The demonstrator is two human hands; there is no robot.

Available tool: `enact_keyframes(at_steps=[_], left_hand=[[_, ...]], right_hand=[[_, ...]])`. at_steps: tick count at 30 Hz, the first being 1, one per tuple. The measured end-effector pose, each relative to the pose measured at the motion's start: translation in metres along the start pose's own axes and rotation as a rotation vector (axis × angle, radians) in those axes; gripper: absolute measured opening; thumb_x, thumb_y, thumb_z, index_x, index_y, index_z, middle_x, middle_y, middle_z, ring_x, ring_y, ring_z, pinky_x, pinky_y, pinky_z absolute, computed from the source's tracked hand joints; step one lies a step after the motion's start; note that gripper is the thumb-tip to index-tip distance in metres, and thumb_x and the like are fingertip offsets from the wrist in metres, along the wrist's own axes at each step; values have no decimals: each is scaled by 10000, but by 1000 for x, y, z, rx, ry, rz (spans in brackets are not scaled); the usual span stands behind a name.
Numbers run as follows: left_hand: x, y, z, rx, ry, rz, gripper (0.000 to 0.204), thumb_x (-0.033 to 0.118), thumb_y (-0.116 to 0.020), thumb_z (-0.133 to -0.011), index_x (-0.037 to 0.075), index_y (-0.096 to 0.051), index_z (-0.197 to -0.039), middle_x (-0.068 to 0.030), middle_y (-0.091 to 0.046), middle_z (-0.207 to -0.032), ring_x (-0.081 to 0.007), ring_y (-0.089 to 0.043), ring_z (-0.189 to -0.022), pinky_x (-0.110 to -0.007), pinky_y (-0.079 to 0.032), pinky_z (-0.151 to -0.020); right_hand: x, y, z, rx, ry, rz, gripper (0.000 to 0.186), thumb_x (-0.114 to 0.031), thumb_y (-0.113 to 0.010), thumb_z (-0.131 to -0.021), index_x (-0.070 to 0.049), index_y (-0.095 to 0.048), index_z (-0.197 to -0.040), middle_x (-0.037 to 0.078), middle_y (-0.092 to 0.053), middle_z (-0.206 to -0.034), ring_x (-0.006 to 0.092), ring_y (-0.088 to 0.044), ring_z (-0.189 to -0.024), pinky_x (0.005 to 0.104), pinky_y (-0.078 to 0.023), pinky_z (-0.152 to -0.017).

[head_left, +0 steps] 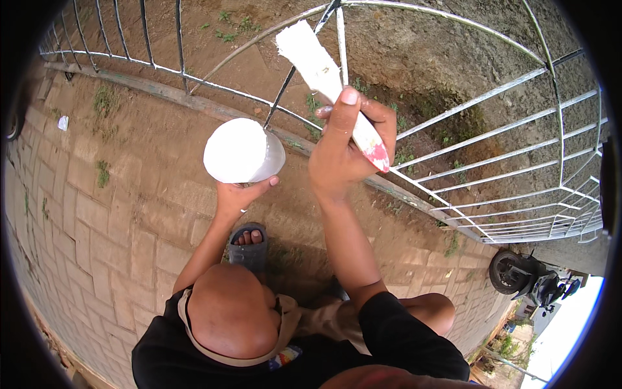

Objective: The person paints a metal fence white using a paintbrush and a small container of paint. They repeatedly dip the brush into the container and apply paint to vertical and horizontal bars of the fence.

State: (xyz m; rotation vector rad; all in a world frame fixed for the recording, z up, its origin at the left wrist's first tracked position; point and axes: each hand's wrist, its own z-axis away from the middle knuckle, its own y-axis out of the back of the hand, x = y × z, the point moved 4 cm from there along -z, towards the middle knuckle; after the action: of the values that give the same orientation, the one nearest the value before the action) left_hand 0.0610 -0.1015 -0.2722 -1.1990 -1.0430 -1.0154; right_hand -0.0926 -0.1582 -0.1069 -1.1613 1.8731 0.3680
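A round tub of white paint [234, 154] rests in my left hand [234, 196], whose fingers wrap it from below and the near side. My right hand [346, 146] grips a paintbrush [316, 68] by its handle, thumb along the top. White paint coats the bristles and most of the brush, while the handle's end is red and pink. The bristles point up and left, overlapping the metal fence [343, 45] in the picture; whether they touch it I cannot tell. Some fence bars are white, others dark. Paint specks mark my right fingers.
Along the fence's foot runs a low ledge [129, 82]. Brick paving [94, 214] and bare soil lie on my side. My sandalled foot [248, 249] is below the tub. A parked motorbike [534, 277] stands at the far right, and white litter [63, 122] lies at left.
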Motion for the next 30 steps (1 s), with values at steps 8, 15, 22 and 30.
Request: enact_keyframes(at_steps=[8,15,22,30], left_hand=[[-5,6,0,18,65,3,677,72,-936,-713,-55,-580,-1275,-143,-670,-1201,-226,-670,-1089,-371,-559,-941],[-2,4,3,3,38,-29,664,54,-918,-737,-58,-569,-1291,-143,-665,-1214,-225,-667,-1102,-368,-556,-948],[-8,9,1,9,102,16,677,67,-924,-732,-50,-569,-1296,-140,-663,-1220,-230,-660,-1117,-374,-550,-957],[-7,5,4,28,88,5,669,76,-932,-723,-51,-583,-1280,-137,-670,-1201,-224,-662,-1101,-374,-549,-952]], right_hand=[[15,21,-47,-78,99,162,199,-172,-751,-965,16,-688,-974,106,-737,-852,115,-672,-717,268,-527,-653],[30,40,-65,-74,46,263,214,-186,-785,-938,19,-723,-954,123,-761,-865,137,-698,-760,279,-534,-687],[8,25,-64,-172,359,401,190,-153,-775,-940,21,-701,-955,121,-757,-874,134,-690,-745,272,-535,-683],[11,29,-68,-180,360,344,212,-154,-772,-952,43,-701,-989,112,-751,-906,94,-658,-748,240,-531,-695]])
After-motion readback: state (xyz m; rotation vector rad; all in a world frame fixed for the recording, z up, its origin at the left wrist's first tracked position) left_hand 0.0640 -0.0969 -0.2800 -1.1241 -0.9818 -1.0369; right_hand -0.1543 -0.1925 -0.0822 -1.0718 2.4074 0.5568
